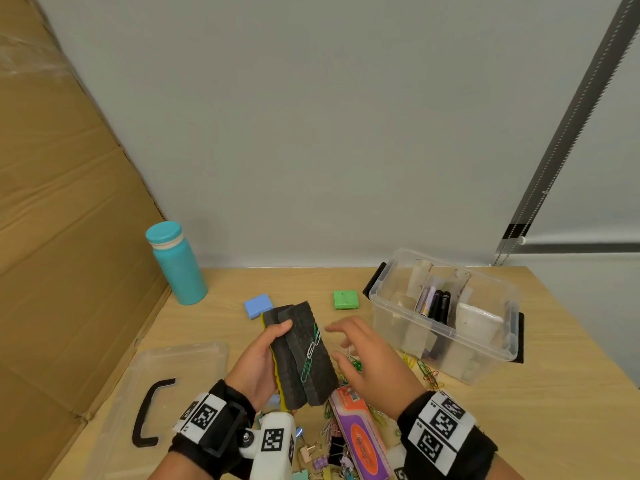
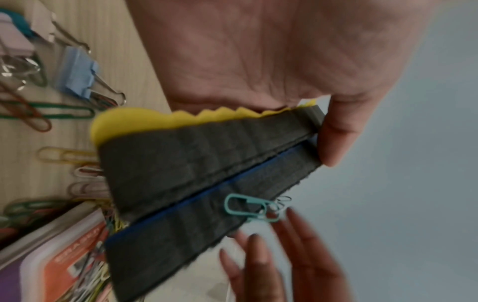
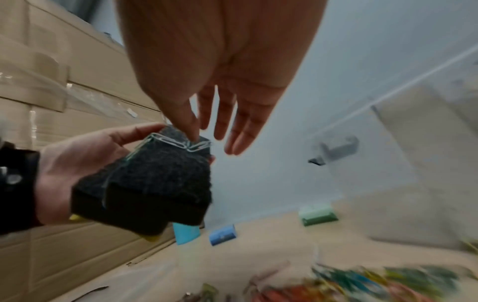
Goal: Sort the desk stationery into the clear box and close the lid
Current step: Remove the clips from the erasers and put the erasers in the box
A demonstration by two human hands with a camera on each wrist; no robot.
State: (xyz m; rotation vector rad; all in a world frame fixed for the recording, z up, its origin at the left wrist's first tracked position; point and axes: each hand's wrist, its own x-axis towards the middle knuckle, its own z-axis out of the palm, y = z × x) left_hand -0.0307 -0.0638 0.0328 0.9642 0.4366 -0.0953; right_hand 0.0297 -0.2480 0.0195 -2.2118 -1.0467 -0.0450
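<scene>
Two dark felt erasers (image 1: 304, 355), one w/ yellow backing and one w/ blue, are sitting stacked at centre-bottom of the head view, tilted up off the desk, w/ green and white paper clips (image 1: 311, 351) clinging in a chain along the top felt face. The clear box (image 1: 446, 317) is standing open at right of frame, holding dark markers (image 1: 438, 304) upright-ish between dividers; its clear lid (image 1: 166, 386) w/ black handle is lying flat at lower left. Loose coloured clips (image 1: 427, 372) are lying just in front of the box, and binder clips (image 1: 332, 452) and an orange-purple case (image 1: 360, 438) are lying at the bottom edge.
</scene>
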